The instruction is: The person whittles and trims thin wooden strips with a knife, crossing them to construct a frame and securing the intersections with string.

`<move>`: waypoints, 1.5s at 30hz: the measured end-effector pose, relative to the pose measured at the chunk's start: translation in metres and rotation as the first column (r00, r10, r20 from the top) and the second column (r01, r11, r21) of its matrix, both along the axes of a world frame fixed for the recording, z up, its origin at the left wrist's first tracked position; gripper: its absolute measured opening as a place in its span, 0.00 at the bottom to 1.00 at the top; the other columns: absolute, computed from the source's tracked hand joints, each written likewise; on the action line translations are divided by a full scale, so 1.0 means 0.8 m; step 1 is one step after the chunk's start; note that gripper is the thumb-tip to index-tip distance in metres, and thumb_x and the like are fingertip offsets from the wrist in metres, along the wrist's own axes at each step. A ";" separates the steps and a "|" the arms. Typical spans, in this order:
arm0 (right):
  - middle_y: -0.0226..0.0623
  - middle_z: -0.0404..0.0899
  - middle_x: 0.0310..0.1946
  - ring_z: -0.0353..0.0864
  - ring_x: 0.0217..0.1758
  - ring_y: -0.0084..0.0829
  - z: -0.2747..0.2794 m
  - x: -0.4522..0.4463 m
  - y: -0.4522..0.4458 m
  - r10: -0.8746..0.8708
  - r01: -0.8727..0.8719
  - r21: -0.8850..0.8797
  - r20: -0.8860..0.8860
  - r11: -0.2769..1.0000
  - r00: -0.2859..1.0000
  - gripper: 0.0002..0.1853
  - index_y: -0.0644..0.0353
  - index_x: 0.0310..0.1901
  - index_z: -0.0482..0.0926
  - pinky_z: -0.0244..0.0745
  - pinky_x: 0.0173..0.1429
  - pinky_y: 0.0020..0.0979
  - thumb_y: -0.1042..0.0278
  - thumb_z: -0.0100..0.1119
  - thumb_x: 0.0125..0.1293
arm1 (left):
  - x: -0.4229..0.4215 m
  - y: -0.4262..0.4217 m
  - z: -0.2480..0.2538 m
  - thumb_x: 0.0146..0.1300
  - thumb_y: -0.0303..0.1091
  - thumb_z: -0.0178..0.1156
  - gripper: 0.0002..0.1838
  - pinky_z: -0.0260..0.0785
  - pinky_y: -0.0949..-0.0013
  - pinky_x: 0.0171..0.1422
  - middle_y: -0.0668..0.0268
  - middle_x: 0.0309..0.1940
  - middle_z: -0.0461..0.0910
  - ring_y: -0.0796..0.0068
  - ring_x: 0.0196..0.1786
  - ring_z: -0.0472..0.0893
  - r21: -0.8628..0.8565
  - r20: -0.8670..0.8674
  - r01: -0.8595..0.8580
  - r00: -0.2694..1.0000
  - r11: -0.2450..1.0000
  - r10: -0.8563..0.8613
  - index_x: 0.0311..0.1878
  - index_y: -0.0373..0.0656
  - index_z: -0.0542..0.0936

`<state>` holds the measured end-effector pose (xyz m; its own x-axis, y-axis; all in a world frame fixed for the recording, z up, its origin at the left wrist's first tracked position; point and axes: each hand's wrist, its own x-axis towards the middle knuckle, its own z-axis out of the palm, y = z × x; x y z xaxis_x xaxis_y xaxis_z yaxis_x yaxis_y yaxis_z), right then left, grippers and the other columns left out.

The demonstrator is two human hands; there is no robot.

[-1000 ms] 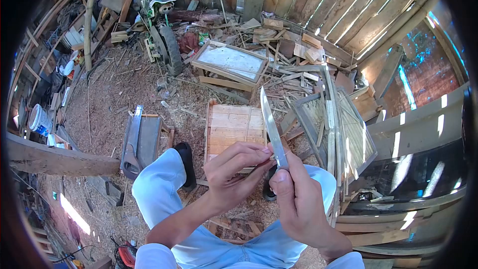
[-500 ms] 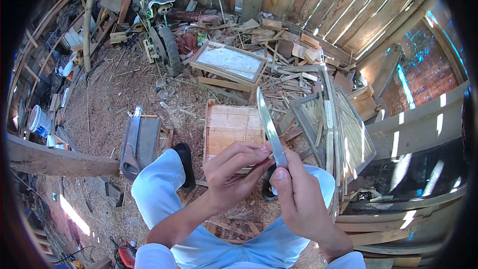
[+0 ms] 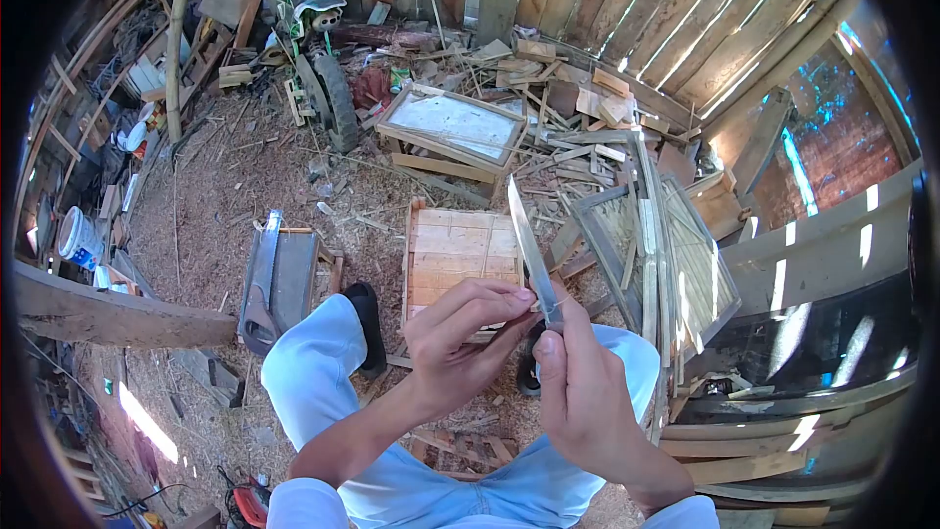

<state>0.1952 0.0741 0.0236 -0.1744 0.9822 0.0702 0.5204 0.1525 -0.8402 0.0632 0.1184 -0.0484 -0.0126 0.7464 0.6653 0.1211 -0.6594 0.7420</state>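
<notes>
A long knife (image 3: 530,245) points up and slightly left, its handle wrapped in my right hand (image 3: 587,392). My left hand (image 3: 465,338) is closed in a pinch just left of the blade's base; what its fingertips hold is too small to make out. A thin light sliver shows beside the blade near my right index finger. Both hands are close together above my lap, in front of a low wooden slatted piece (image 3: 460,250) on the ground.
A handsaw (image 3: 260,284) lies on a small dark-topped bench (image 3: 294,279) at the left. Ahead are a framed white panel (image 3: 450,122), scrap wood (image 3: 587,103) and a wheel (image 3: 338,103). Wooden frames (image 3: 700,264) lean at the right, and a bucket (image 3: 78,235) is far left.
The knife has shifted slightly down in my right hand's grip, with the blade tip a little lower and further left than a second ago. My left hand has barely moved.
</notes>
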 end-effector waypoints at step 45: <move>0.62 0.78 0.30 0.79 0.28 0.59 0.010 0.009 0.004 -0.050 0.040 0.042 0.276 0.998 0.960 0.14 0.71 0.53 0.61 0.73 0.30 0.53 0.73 0.44 0.69 | -0.009 0.006 0.018 0.55 0.20 0.59 0.12 0.72 0.60 0.53 0.54 0.43 0.80 0.57 0.49 0.80 0.034 -0.092 -0.046 0.995 0.998 0.049 0.44 0.36 0.79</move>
